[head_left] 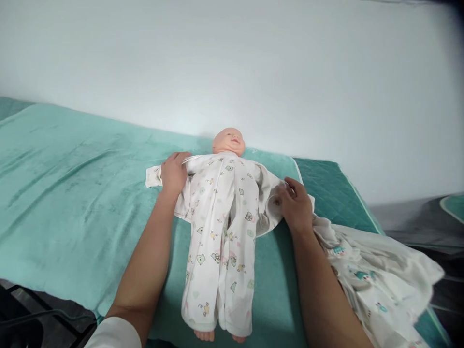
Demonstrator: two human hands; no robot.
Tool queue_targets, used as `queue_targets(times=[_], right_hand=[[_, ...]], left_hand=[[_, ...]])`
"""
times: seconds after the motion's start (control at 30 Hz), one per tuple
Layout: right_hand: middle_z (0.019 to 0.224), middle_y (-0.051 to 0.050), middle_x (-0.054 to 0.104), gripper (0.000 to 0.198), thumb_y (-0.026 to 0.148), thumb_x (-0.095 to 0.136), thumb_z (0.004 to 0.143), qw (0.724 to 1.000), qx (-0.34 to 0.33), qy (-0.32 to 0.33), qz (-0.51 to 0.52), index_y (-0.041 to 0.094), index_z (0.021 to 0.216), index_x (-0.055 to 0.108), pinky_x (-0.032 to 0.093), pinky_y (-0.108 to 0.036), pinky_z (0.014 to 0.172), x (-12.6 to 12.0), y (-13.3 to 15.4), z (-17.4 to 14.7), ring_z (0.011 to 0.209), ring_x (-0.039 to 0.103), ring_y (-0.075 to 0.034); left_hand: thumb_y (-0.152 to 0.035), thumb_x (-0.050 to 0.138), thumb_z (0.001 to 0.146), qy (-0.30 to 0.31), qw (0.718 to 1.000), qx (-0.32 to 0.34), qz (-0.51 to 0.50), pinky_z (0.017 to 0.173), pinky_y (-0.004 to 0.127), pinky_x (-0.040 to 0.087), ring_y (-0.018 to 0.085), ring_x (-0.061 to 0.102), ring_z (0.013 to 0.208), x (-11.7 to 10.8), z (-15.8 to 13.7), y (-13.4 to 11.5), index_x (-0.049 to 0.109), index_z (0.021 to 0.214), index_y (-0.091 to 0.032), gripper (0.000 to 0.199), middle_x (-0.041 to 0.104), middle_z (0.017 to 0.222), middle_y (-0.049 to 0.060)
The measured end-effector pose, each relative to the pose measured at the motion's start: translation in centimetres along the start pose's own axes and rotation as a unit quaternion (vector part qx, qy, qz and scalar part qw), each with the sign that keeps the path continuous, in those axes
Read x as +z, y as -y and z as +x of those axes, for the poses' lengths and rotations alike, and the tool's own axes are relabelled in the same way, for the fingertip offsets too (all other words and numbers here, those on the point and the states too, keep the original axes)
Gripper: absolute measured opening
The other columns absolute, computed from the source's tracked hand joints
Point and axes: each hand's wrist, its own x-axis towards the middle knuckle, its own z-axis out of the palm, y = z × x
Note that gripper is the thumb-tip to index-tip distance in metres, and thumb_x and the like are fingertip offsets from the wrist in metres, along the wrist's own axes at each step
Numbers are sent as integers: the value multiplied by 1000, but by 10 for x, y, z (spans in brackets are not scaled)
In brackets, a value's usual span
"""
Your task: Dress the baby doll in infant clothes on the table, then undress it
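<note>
A baby doll (229, 142) lies on its back, face up, wearing white printed pants (217, 251) that reach high up its front. Its bare feet show below the cuffs. Under the pants a white printed baby shirt (273, 205) is spread out to both sides. On the left, my left hand (174, 173) is closed around the shirt's sleeve, whose end sticks out past the wrist. My right hand (297, 205) has its fingers curled and pinched at the opposite sleeve. The fingertips of both hands are partly hidden.
A green blanket (65, 193) covers the bed, with a darker quilted mattress (322, 188) showing at right. White baby clothes (384, 270) with printed figures lie heaped beside my right forearm. A pale wall (232, 63) stands behind the bed.
</note>
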Motion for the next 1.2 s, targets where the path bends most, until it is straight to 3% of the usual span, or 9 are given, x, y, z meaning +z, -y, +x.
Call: queue_targets(times=[0.13,0.27,0.4,0.6,0.73,0.8,0.97,1.07,1.2], right_hand=[[139,-15,64,44,38,57,92,984,-179,8,-17,21,133,63,43,-49,114,11,30,-10,132,57,-29],[143,-12,62,40,28,44,100,945,-302,101,-78,24,137,59,36,-58,116,29,54,-3,134,54,-29],[134,-13,68,43,26,34,102,939,-288,118,-146,21,132,63,39,-55,110,45,55,19,123,60,-31],[106,-12,77,40,32,40,97,963,-175,118,-166,21,118,73,49,-48,93,44,38,50,99,68,-31],[114,-11,76,34,32,45,95,971,-212,75,-79,21,109,73,48,-47,99,37,73,44,110,66,-31],[118,-9,75,31,33,49,94,965,-240,103,-32,22,113,71,50,-45,99,42,108,36,112,66,-29],[118,-13,72,24,27,57,92,862,-357,329,-147,20,111,71,53,-47,92,87,196,13,112,65,-33],[119,-20,69,24,19,62,88,804,-372,376,-270,14,108,72,54,-48,85,121,225,5,112,64,-39],[102,-15,75,14,16,65,84,761,-344,431,-343,17,95,75,55,-45,78,145,237,4,98,70,-37]], left_hand=[[0,41,79,29,994,103,-19,108,42,44,24,57,126,0,0,-9,72,120,-28,58,68,133,3],[0,40,80,67,989,131,-6,108,42,43,23,55,128,3,-1,-14,71,124,-29,61,67,135,1],[-6,42,86,83,990,97,60,110,47,40,28,51,133,2,-3,-15,63,137,-29,60,63,142,4],[-6,45,84,70,992,12,102,104,52,43,33,57,126,-4,-4,-12,69,130,-31,58,68,133,5],[-5,44,83,66,994,-6,90,103,53,44,33,60,122,-4,-3,-12,70,128,-31,58,70,131,5],[-5,45,82,62,995,-18,78,103,53,44,33,61,123,-3,-2,-12,71,126,-31,57,70,130,4],[-13,51,84,18,998,-53,30,100,46,49,30,65,118,-3,0,-8,72,120,-29,45,73,124,4],[-17,53,85,-2,996,-84,21,96,44,51,29,67,115,-2,1,-4,71,119,-29,39,74,122,4],[-18,53,87,4,995,-93,25,96,44,50,29,67,115,-1,2,-3,71,117,-29,36,74,123,3]])
